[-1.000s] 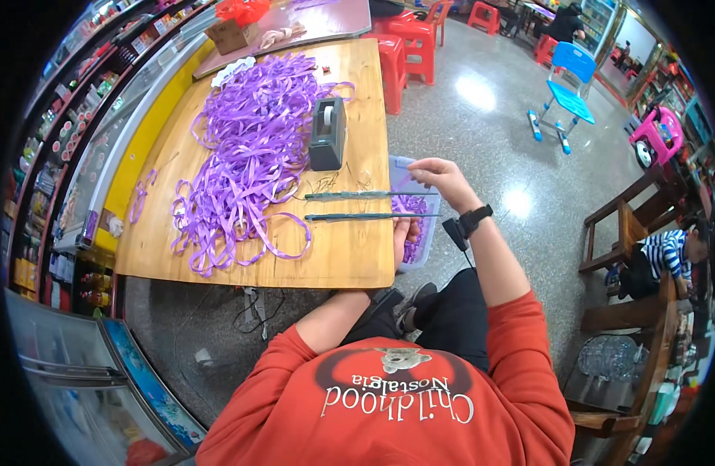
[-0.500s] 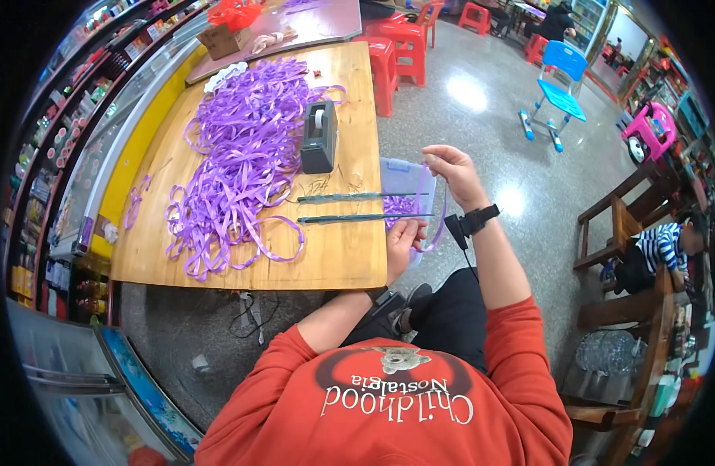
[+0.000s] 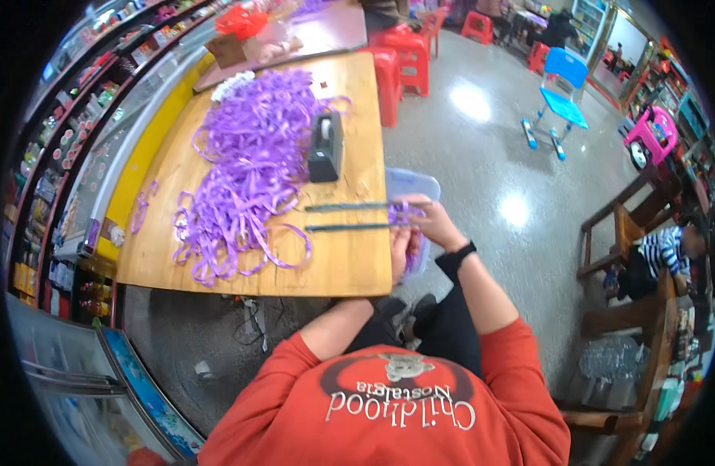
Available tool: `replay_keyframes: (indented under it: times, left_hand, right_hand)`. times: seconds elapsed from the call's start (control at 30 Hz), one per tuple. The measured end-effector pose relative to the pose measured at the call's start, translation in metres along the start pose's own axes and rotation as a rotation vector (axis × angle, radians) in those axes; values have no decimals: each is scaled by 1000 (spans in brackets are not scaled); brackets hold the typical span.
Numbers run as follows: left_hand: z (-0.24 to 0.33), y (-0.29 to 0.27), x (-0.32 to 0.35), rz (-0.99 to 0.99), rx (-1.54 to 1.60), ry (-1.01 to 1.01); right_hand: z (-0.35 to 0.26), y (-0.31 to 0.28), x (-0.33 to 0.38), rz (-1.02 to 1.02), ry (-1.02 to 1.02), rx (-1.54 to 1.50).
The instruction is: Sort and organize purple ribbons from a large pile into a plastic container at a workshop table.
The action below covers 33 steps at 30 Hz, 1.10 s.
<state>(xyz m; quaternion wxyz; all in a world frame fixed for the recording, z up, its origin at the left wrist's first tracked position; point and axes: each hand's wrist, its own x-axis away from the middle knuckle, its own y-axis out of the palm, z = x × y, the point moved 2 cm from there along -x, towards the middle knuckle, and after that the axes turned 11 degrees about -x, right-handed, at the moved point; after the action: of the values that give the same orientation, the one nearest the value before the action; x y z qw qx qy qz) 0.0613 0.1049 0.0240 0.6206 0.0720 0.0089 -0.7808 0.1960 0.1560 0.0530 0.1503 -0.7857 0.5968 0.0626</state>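
Two thin dark rods (image 3: 348, 207) stick out past the table's right edge, side by side. My right hand (image 3: 439, 225) is closed on a purple ribbon (image 3: 405, 211) at the rods' outer ends. Just below it, my left hand (image 3: 402, 247) has its fingers drawn together by the nearer rod; what they pinch is blurred and partly hidden. Under both hands is a clear plastic tub (image 3: 421, 185) with purple ribbon in it. A large heap of purple ribbon loops (image 3: 249, 171) lies on the wooden table (image 3: 342, 268), and a black tape dispenser (image 3: 325, 147) stands at its right.
A pink-topped table (image 3: 334, 35) with a cardboard box (image 3: 227, 51) adjoins at the back. Red stools (image 3: 410, 58) stand behind, a blue chair (image 3: 563, 89) farther right. A person in stripes (image 3: 662, 247) is by wooden furniture on the right. Shelves (image 3: 70, 132) line the left.
My right hand has come down and left from its raised position, bringing the ribbon strand to the rod ends. My left hand stays low beside the rods. The whole view has shifted slightly.
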Motion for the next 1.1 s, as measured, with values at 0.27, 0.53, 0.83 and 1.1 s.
replay_keyframes:
  times: [0.27,0.53,0.83,1.1]
  left_hand:
    - [3,-5,27,-8,-76,36]
    - [-6,-15,45,-78,-26,-8]
    - [12,-26,96,-344,0,-129]
    - [27,-44,138,-371,-531,90]
  right_hand:
    - [29,21,38,261,137,-188]
    - [30,34,73,342,139,-1]
    - [50,61,123,311,438,-233]
    - [29,101,188,194,787,-338]
